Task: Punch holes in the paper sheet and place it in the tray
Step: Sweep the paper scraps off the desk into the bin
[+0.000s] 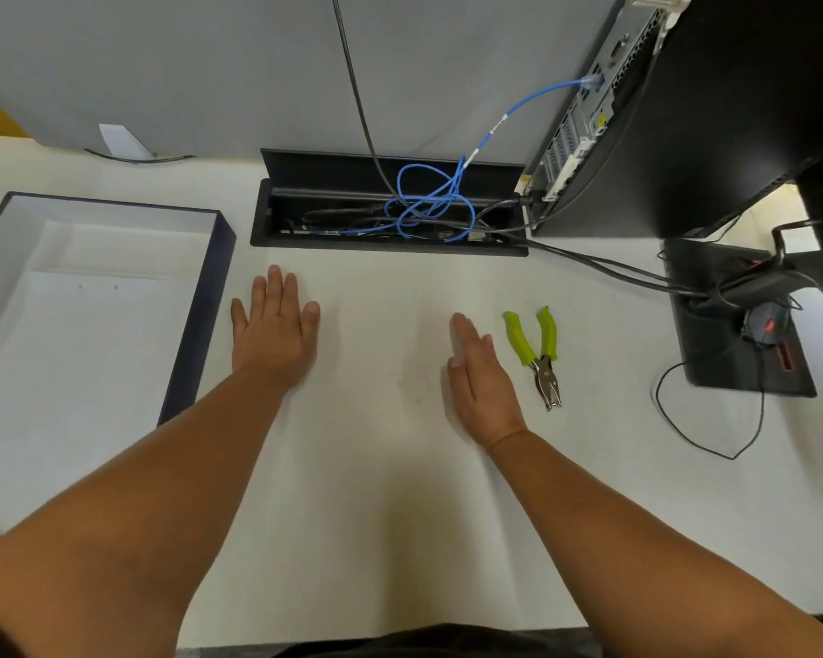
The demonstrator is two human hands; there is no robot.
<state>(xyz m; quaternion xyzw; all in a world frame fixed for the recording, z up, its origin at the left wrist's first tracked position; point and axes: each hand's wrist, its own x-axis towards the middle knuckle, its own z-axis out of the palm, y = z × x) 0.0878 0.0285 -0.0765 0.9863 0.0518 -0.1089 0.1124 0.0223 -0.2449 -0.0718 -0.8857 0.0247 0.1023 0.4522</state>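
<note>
Your two bare forearms reach out over the white counter [376,467]. Your left hand [272,330] lies palm down, its fingers [276,284] loosely spread and holding nothing. Your right hand [483,377] stands on its edge, fingers pressed together and straight, also empty.

Just beside your right hand, on its outer side, the hole punch [538,353] lies flat on the counter, its green handles pointing away from you and its metal nose toward you, untouched.

To the left of your left hand sits the tray [200,315], a shallow box with dark outer walls and a white inside. In it lies the paper sheet [72,353], flat on the bottom, with two small holes near its far edge.

Farther back, a cable well [390,206] is sunk into the counter with its lid raised, and a tangle of blue cable [428,197] and black leads fills it. The blue cable climbs to the computer tower [599,111] at far right. A black monitor base [742,325] carrying more black wires stands right of the punch, well apart from it.
</note>
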